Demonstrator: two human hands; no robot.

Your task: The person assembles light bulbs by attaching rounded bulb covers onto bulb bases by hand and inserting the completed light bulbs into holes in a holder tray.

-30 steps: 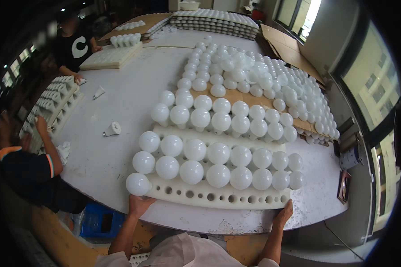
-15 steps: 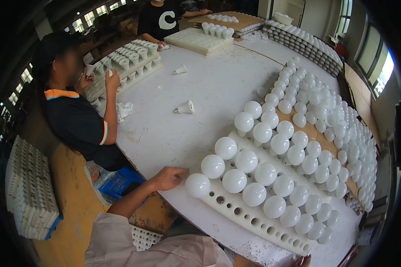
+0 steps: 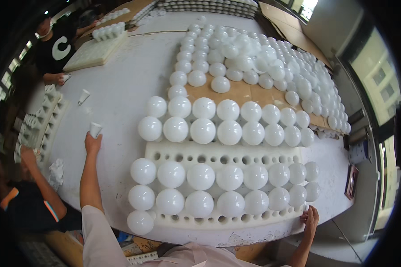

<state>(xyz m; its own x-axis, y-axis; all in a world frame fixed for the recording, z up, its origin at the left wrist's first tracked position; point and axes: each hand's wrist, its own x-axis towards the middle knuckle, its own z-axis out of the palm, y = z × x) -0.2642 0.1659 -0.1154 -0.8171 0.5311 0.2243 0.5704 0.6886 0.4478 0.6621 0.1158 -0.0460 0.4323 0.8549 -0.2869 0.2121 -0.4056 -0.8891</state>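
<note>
Out over the left of the table, my left hand has its fingers closed round a white cone-shaped bulb base. A similar bulb base lies farther off on the tabletop. At the right end of the near white foam tray, my right hand has its bent fingers on the tray's corner; the fingertips are partly hidden. Round white globe bulbs stand in two rows on that tray, with one more globe bulb at its near left corner.
Behind is a second foam tray with open holes and globe bulbs. More globes crowd brown cardboard. On the left, a co-worker's arm reaches to trays of bulb bases; crumpled white paper lies nearby. Another person stands at the far left.
My view has swung to the right. My left hand has moved from beside the near tray's left end out to the bulb base and closed on it. My right hand stays by the tray's right corner.
</note>
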